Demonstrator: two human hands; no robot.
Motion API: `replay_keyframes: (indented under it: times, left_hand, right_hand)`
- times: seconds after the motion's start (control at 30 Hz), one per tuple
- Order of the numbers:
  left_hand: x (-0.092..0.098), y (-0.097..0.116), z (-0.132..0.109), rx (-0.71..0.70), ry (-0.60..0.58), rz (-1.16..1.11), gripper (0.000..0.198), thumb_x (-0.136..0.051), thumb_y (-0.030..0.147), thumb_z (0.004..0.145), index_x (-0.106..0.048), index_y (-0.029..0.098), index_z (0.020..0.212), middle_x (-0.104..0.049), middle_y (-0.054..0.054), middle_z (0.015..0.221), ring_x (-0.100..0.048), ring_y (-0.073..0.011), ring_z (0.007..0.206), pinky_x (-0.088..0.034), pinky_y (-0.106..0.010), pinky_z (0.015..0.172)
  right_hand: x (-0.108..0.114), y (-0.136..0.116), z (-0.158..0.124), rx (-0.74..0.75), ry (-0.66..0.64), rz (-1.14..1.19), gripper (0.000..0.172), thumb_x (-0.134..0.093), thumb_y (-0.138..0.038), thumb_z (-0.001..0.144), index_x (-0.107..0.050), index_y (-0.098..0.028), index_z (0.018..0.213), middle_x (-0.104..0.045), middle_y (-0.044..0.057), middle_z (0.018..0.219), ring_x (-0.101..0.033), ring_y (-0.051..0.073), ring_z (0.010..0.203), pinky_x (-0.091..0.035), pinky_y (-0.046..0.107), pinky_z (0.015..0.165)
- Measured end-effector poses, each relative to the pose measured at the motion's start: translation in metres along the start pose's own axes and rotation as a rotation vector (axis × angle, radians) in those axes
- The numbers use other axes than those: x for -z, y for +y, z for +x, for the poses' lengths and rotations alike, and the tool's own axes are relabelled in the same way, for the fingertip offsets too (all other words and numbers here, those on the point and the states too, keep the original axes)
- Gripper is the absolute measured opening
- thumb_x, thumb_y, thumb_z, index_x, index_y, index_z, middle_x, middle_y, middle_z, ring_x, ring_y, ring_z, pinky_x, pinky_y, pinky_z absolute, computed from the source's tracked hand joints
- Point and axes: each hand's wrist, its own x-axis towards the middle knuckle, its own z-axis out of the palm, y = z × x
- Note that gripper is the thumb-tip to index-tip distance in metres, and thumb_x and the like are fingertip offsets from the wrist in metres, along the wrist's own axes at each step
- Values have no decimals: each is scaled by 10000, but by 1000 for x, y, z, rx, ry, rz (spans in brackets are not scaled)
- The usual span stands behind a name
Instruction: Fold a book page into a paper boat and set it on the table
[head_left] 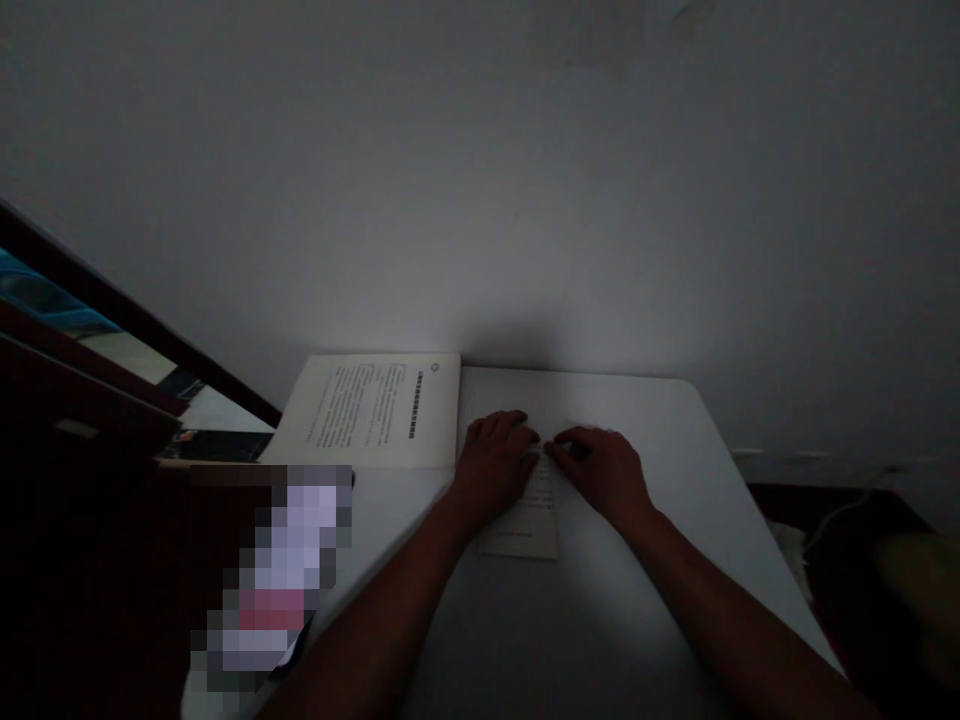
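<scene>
A narrow strip of printed paper (519, 545), which looks folded, lies on the white table in front of me. My left hand (495, 460) rests palm down over its left side, fingers stretched out, covering much of the far part. At the paper's right edge, near its far end, my right hand (600, 462) has thumb and forefinger pinched together on the paper. The dim light and my fingers hide the paper's far end.
A printed booklet or stack of sheets (375, 410) lies at the table's back left, against the wall (480, 200). Nearer on the left is a phone-like device (285, 570), its screen pixelated. The white table's (660, 420) rounded right edge borders dark clutter.
</scene>
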Motion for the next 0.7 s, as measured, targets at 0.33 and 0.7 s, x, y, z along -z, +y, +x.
replay_keyframes:
  times: [0.33, 0.7]
  left_hand:
    - [2, -1, -1, -13, -11, -14, 213, -583, 281, 821, -595, 250, 1031, -488, -45, 1291, -396, -237, 1214, -281, -429, 1020]
    - [2, -4, -3, -30, 32, -77, 248, -614, 274, 804, -577, 215, 1042, -529, -57, 1250, -421, -221, 1194, -294, -398, 1015]
  right_hand:
    - [2, 1, 0, 2, -39, -22, 217, -543, -416, 833, -691, -258, 851, -682, 8, 685, -625, 195, 664, -410, 347, 684]
    - [5, 3, -5, 153, -101, 187, 138, -600, -313, 800, -660, -240, 901, -647, 44, 962, -569, 224, 951, -374, 408, 855]
